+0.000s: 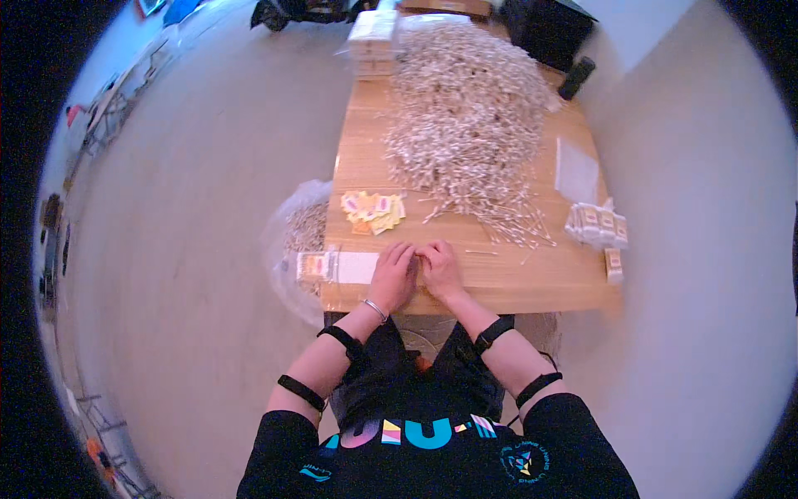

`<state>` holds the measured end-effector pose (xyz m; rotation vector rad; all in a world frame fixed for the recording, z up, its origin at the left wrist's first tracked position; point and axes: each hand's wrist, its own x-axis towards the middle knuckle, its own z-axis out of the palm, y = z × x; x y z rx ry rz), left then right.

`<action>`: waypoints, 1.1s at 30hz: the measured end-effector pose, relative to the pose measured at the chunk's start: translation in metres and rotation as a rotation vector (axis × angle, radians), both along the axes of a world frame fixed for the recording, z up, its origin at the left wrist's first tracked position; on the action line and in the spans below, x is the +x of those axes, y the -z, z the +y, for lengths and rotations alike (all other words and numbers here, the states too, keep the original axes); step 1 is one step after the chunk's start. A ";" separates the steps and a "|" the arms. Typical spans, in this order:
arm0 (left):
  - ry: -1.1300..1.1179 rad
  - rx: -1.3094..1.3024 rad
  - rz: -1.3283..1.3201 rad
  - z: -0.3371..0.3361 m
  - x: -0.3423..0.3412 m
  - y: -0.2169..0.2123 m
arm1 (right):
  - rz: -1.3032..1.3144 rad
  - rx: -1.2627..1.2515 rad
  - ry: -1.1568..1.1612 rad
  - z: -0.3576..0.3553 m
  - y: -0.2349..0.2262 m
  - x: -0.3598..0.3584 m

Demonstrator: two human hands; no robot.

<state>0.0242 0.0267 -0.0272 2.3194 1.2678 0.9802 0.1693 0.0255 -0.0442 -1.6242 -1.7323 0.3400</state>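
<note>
Close to the table's near edge, my left hand (394, 276) and my right hand (440, 273) meet, fingertips almost touching. The fingers of both are bent and drawn together; what lies between them, if anything, is too small or hidden to make out. A flat white strip (357, 268) rests against the left hand, its right end covered by it. At that strip's left end sits a small packet with an orange-and-white label (314, 266). Beyond my hands spreads a large heap of cotton swabs (465, 125), with a few loose ones at its near side.
Yellow and orange paper cards (372, 212) lie left of the heap. Filled packets (597, 223) and a white sheet (577, 170) are along the right edge. A clear bag of swabs (304, 224) hangs beside the table's left edge. White boxes (372, 41) and a black box (549, 32) stand far back.
</note>
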 end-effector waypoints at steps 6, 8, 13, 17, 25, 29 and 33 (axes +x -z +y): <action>0.014 -0.048 0.015 -0.003 0.016 0.003 | -0.258 -0.031 0.684 0.002 -0.022 0.101; 0.032 -0.036 0.076 -0.006 0.019 -0.007 | -0.270 -0.149 0.738 -0.005 -0.020 0.121; 0.105 -0.014 0.136 -0.004 0.015 -0.005 | -0.267 -0.121 0.448 -0.016 0.007 0.091; 0.111 -0.003 0.137 -0.004 0.013 -0.004 | -0.240 -0.051 0.235 -0.016 0.002 0.042; 0.094 0.008 0.064 -0.003 0.010 0.002 | -0.348 -0.093 -0.039 -0.024 -0.017 0.029; 0.101 -0.015 0.083 -0.003 0.013 -0.002 | -0.341 0.058 0.201 -0.020 -0.009 0.055; -0.004 -0.084 0.058 -0.007 0.017 -0.010 | -0.276 0.073 0.182 -0.022 -0.009 0.059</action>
